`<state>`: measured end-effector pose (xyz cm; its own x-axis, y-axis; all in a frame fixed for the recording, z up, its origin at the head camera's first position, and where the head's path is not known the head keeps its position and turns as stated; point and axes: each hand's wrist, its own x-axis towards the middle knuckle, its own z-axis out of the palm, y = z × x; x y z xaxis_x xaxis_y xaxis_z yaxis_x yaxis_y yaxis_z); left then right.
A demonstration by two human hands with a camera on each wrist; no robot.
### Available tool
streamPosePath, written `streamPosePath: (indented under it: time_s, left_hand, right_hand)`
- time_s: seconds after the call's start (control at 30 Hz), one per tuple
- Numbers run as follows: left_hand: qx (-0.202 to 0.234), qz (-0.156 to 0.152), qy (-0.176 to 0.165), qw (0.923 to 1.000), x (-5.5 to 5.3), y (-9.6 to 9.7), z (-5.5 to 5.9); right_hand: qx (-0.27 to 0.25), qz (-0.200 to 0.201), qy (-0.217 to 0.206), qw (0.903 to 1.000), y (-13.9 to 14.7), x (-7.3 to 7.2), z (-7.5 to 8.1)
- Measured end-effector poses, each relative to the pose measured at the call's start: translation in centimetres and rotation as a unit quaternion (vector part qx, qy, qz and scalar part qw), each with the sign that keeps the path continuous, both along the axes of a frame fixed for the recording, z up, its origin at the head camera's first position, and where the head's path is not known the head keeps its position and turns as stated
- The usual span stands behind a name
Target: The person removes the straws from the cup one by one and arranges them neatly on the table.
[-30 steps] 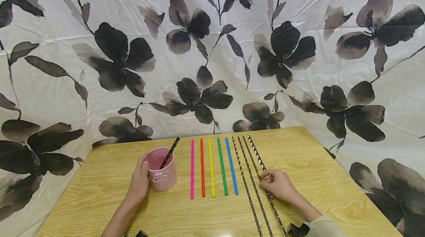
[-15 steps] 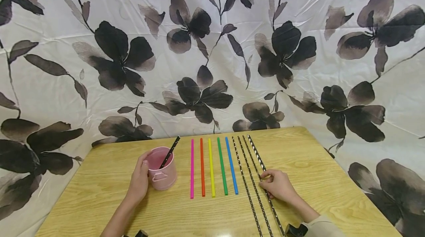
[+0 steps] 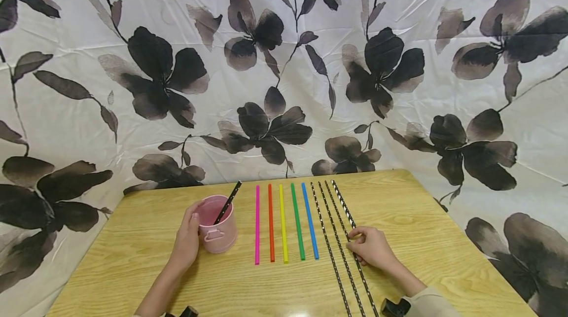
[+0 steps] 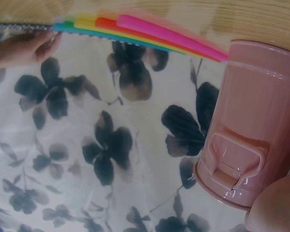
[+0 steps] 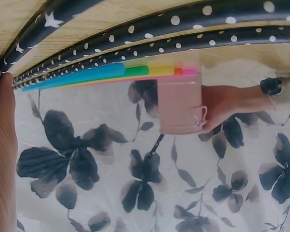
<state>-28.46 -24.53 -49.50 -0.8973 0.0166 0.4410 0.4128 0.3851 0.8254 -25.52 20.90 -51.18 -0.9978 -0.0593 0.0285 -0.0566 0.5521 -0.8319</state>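
Observation:
A small pink bucket (image 3: 220, 238) with a side handle stands upright on the table's left part. My left hand (image 3: 186, 238) grips its left side. One black straw with white dots (image 3: 228, 202) leans inside the bucket, its top poking above the rim. My right hand (image 3: 372, 248) pinches the rightmost black straw (image 3: 343, 203), which bears white stars (image 5: 52, 19) in the right wrist view. The fingers hide part of this straw. Close to their left lie other long dotted black straws (image 3: 330, 243), roughly side by side.
Between bucket and black straws lie a pink straw (image 3: 257, 223), a red straw (image 3: 271, 223), a yellow straw (image 3: 283, 223), a green straw (image 3: 298, 221) and a blue straw (image 3: 309, 221), spaced in a row. A floral cloth (image 3: 284, 70) hangs behind the table (image 3: 133, 238).
The lower stretch of the black straw below my right hand has shifted slightly left. Both hands, the bucket and the coloured straws look unmoved.

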Motion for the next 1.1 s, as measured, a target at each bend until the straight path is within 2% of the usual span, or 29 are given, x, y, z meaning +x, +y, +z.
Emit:
streamPosePath:
  time_s: [0.13, 0.47, 0.8, 0.97, 1.1]
  left_hand:
    - [-0.002, 0.01, -0.007, 0.9999, 0.0, 0.1, -0.1]
    - [-0.006, 0.014, -0.012, 0.9998, -0.2, 0.2, -0.1]
    - [0.001, 0.006, -0.018, 0.9998, 0.1, 0.3, -0.1]
    - [-0.014, 0.015, -0.024, 0.9995, 0.0, 0.2, -0.2]
    - [-0.019, 0.021, -0.014, 0.9995, -0.2, 0.0, -0.2]
  right_hand:
    - [-0.002, 0.004, -0.001, 1.0, 0.1, 0.0, -0.1]
    - [0.006, 0.013, 0.006, 0.9999, 0.3, -0.1, 0.0]
    - [-0.003, 0.011, -0.003, 0.9999, 0.5, 0.0, -0.2]
    - [-0.011, 0.007, -0.009, 0.9999, 0.2, 0.1, 0.4]
    - [-0.007, 0.021, 0.02, 0.9995, -1.0, -0.4, 1.4]
